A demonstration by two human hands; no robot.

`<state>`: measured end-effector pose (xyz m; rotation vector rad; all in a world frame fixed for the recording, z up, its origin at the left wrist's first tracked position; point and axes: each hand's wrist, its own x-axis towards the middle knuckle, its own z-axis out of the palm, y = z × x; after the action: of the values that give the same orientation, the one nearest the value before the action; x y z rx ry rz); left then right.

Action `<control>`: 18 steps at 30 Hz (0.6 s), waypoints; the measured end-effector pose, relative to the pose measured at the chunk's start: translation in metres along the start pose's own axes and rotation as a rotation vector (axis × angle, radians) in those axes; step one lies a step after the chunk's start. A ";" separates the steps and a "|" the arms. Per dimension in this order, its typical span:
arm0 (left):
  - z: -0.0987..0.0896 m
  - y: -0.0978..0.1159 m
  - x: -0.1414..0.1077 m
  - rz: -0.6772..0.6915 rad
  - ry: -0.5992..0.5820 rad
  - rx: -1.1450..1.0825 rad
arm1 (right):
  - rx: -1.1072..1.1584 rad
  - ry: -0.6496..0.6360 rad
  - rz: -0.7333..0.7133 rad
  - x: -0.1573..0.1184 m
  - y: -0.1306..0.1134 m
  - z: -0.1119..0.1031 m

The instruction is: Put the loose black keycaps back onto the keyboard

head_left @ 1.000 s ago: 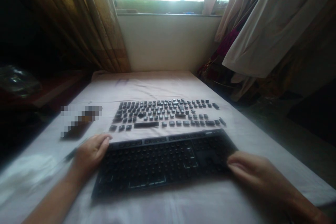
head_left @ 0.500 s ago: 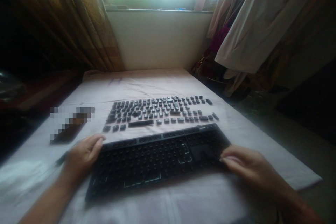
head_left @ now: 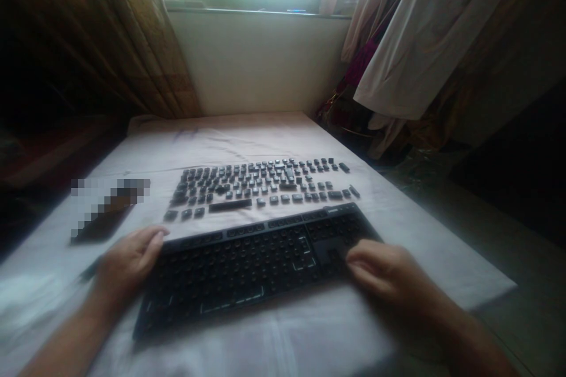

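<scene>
A black keyboard (head_left: 247, 259) with its keycaps off lies at a slant in front of me, its rows of key posts bare. My left hand (head_left: 132, 253) is closed on its left end, the thumb along the upper corner. My right hand (head_left: 380, 271) is curled closed over the lower right part of the keyboard. Its fingertips are hidden, so I cannot make out what they hold, if anything. Just beyond the keyboard, loose black keycaps (head_left: 239, 179) are laid out in rows, with the long space bar (head_left: 230, 205) in the nearest row.
A pale cloth (head_left: 212, 135) covers the flat surface. At the left lies a dark, partly pixelated object (head_left: 104, 218). A dark, thin item (head_left: 91, 269) shows beside my left wrist. Curtains (head_left: 145, 41) and hanging clothes (head_left: 411, 41) flank the window.
My right hand has slid left from the keyboard's right edge, farther over its right part. My left hand keeps its place on the keyboard. The whole view has shifted slightly.
</scene>
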<state>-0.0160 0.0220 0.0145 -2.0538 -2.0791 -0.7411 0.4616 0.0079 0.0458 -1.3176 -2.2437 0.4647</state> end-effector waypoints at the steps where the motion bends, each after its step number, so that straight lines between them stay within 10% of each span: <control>1: 0.000 0.000 0.000 -0.001 0.002 0.001 | -0.020 -0.017 -0.005 0.001 0.000 0.000; 18: 0.003 0.002 -0.002 0.022 0.015 -0.019 | -0.003 0.006 0.005 -0.007 0.018 0.010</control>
<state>-0.0136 0.0212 0.0115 -2.0705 -2.0465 -0.7741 0.4712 0.0102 0.0264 -1.3249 -2.2373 0.4593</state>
